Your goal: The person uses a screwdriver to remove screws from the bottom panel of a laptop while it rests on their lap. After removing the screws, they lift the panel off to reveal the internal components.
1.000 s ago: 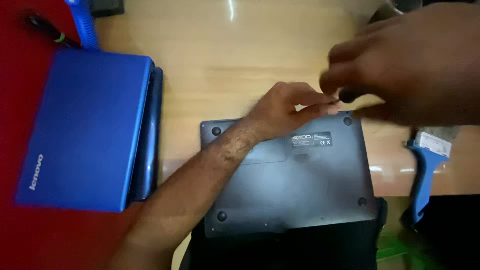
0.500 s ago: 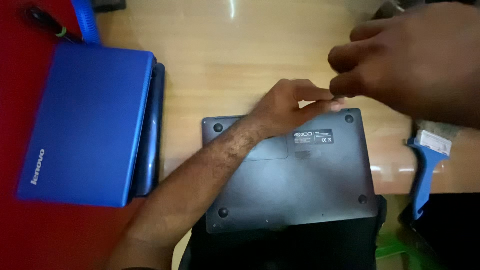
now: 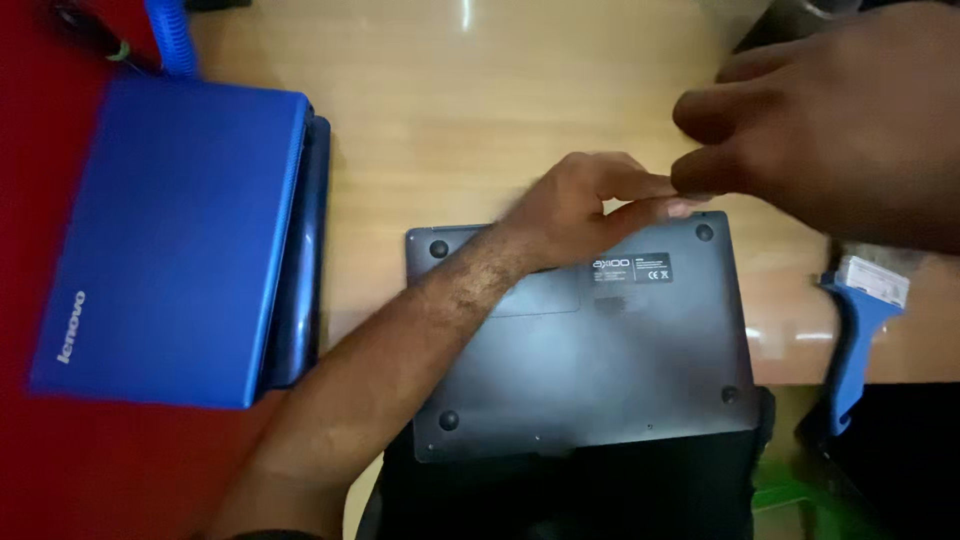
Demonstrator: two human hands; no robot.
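Two hands are at work over one dark grey laptop [image 3: 600,350], which lies underside up on the pale wooden worktop [image 3: 520,100], its near edge overhanging towards me. My left hand [image 3: 580,215] rests on the laptop's far edge, palm down, apparently to steady the case; its fingers [image 3: 650,205] reach right in a narrow pinch. My right hand [image 3: 830,120] hangs above the far right corner, fingers drawn close, tips meeting the left fingertips just beside the corner foot [image 3: 705,232]. Whether anything small is held between them I cannot tell; nothing shows there. The base panel bears round feet at its corners and a label near the far edge. A closed blue laptop [image 3: 170,240] lies well apart to the left, half on a red mat [image 3: 40,450]. A blue-handled brush [image 3: 855,330] lies just right of the grey laptop, within reach.
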